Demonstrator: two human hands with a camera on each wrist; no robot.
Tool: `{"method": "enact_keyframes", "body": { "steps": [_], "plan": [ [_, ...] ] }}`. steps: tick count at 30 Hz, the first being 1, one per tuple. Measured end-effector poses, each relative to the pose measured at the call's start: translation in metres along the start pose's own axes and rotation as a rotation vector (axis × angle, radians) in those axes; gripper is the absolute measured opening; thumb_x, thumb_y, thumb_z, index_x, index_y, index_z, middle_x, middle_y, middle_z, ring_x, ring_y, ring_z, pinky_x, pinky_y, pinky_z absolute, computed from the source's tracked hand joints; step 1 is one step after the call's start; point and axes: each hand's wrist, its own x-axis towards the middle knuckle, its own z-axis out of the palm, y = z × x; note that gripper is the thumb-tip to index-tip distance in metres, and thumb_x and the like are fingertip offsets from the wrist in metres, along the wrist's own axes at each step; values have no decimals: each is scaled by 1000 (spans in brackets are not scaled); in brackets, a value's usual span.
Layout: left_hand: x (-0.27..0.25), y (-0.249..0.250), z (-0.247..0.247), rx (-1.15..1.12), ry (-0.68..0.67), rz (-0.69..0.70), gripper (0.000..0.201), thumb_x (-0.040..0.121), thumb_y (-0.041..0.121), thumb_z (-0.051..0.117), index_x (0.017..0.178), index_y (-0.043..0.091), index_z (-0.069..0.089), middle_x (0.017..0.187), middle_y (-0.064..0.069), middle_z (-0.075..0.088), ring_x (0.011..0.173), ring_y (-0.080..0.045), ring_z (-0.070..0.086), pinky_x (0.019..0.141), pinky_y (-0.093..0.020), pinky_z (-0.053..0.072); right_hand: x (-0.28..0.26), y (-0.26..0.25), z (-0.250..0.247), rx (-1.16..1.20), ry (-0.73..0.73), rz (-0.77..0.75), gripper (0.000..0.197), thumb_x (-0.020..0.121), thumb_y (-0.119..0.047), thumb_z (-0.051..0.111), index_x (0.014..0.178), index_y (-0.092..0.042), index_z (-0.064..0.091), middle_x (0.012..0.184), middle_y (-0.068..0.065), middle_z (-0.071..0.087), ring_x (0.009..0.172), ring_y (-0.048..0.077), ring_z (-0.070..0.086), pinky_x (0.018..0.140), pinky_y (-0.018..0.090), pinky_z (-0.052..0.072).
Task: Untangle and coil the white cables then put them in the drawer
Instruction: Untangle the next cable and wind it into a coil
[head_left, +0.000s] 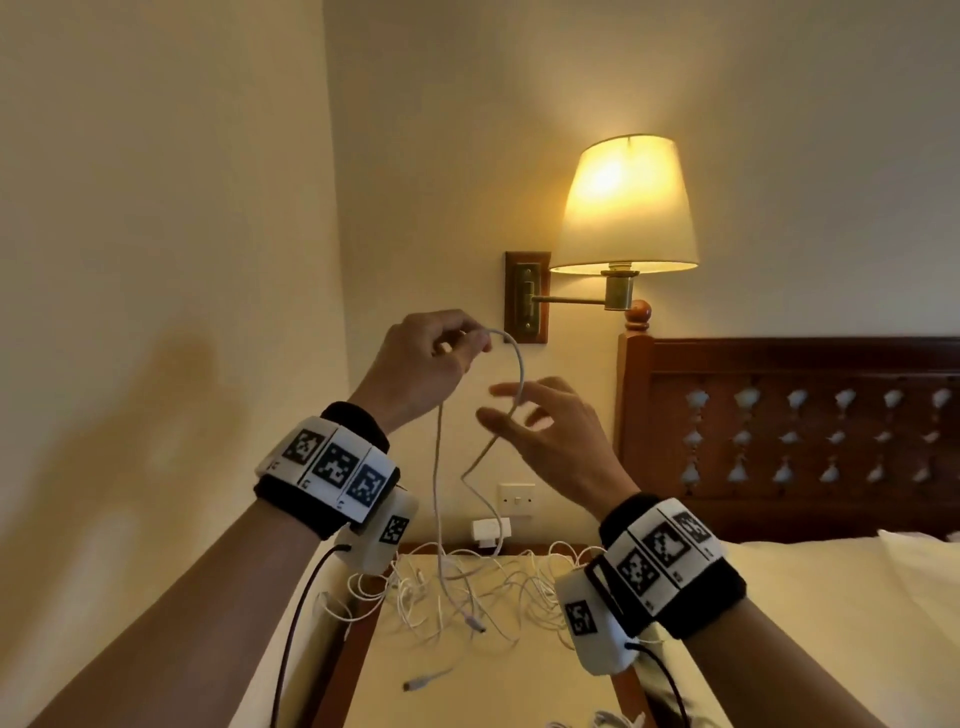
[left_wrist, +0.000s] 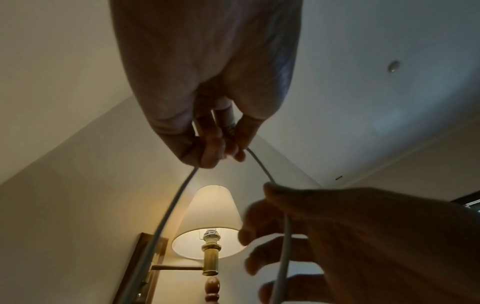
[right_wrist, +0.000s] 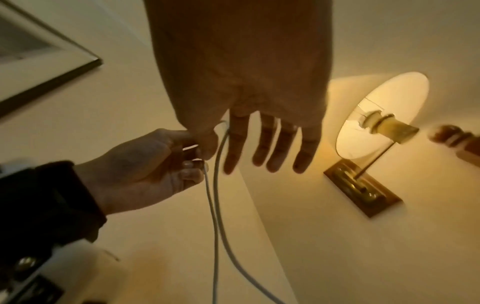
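My left hand (head_left: 457, 343) is raised in front of the wall and pinches a white cable (head_left: 519, 374) between thumb and fingertips. The cable arches over to the right, and both strands hang down to a tangle of white cables (head_left: 467, 582) on the bedside table (head_left: 467, 686). My right hand (head_left: 514, 410) hovers just right of and below the left, fingers straight and spread. In the right wrist view the hanging cable (right_wrist: 215, 205) runs between the right hand's (right_wrist: 259, 154) thumb and forefinger, beside the left hand (right_wrist: 192, 164). The left wrist view shows the left hand's (left_wrist: 221, 152) pinch on the cable (left_wrist: 179, 195). No drawer is visible.
A lit wall lamp (head_left: 623, 208) on a brass arm hangs just behind my hands. A dark wooden headboard (head_left: 779, 415) and the bed (head_left: 805, 623) fill the right. A white charger (head_left: 491, 530) sits in a wall socket above the table. One loose plug end (head_left: 415, 685) lies near the table's front.
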Motion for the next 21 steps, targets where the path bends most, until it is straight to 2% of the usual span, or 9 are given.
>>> {"method": "enact_keyframes", "body": {
  "steps": [2, 4, 7, 11, 14, 16, 17, 19, 21],
  "plan": [
    [0, 5, -1, 33, 52, -13, 20, 96, 28, 55, 80, 27, 68, 57, 27, 55, 53, 5, 48, 55, -18, 33, 4, 2, 1, 175, -7, -28, 26, 97, -34, 53, 96, -13, 69, 93, -1, 65, 88, 12, 62, 82, 29, 50],
    [1, 5, -10, 40, 145, -38, 21, 95, 25, 55, 78, 24, 66, 57, 25, 55, 53, 4, 48, 54, -17, 33, 3, 10, 0, 394, -82, 50, 31, 103, -24, 43, 82, -8, 59, 68, 1, 58, 65, 16, 60, 76, 35, 54],
    [3, 0, -33, 69, 285, -72, 20, 95, 23, 54, 79, 18, 66, 65, 14, 59, 59, -5, 52, 59, -24, 38, -4, 30, -3, 489, -158, 107, 30, 104, -22, 39, 80, -9, 51, 57, -2, 40, 47, 13, 42, 56, 31, 52],
    [-3, -7, -58, 120, 397, -196, 24, 92, 24, 53, 76, 13, 67, 58, 5, 55, 56, -14, 49, 54, -26, 36, -12, 59, -15, 340, -119, 134, 33, 103, -27, 42, 78, -10, 56, 55, -6, 42, 46, 10, 41, 53, 33, 44],
    [-12, -6, -60, 351, 291, -350, 31, 85, 36, 55, 76, 11, 72, 64, -9, 62, 72, -32, 60, 66, -33, 47, -9, 58, -32, 176, -18, 86, 35, 102, -32, 43, 76, -14, 58, 57, -7, 42, 50, 9, 38, 53, 32, 36],
    [-15, -1, -53, 430, 235, -353, 42, 82, 46, 52, 105, 17, 72, 104, -10, 71, 102, -33, 60, 89, -38, 48, -3, 44, -40, 94, 1, 0, 35, 102, -32, 42, 77, -15, 59, 57, -8, 44, 50, 5, 38, 54, 28, 34],
    [-16, 4, -46, 374, 188, -332, 49, 85, 45, 50, 124, 19, 65, 123, -7, 65, 114, -28, 57, 97, -35, 45, 1, 35, -43, 70, -12, -46, 35, 102, -32, 42, 77, -15, 59, 57, -8, 45, 50, 3, 38, 55, 26, 34],
    [-21, 20, -24, 183, -54, -250, 45, 96, 35, 49, 139, 23, 50, 137, 1, 56, 125, -17, 50, 99, -25, 36, 9, 17, -44, 23, -53, -125, 34, 103, -30, 42, 75, -16, 58, 58, -8, 47, 51, 2, 40, 58, 23, 34],
    [-30, 35, 3, 50, -341, -178, 37, 102, 32, 43, 137, 24, 50, 129, 3, 60, 120, -16, 55, 96, -28, 41, 15, 3, -43, -5, -79, -165, 35, 103, -28, 42, 74, -17, 58, 58, -9, 48, 52, 1, 42, 59, 22, 34]
  ]
}}
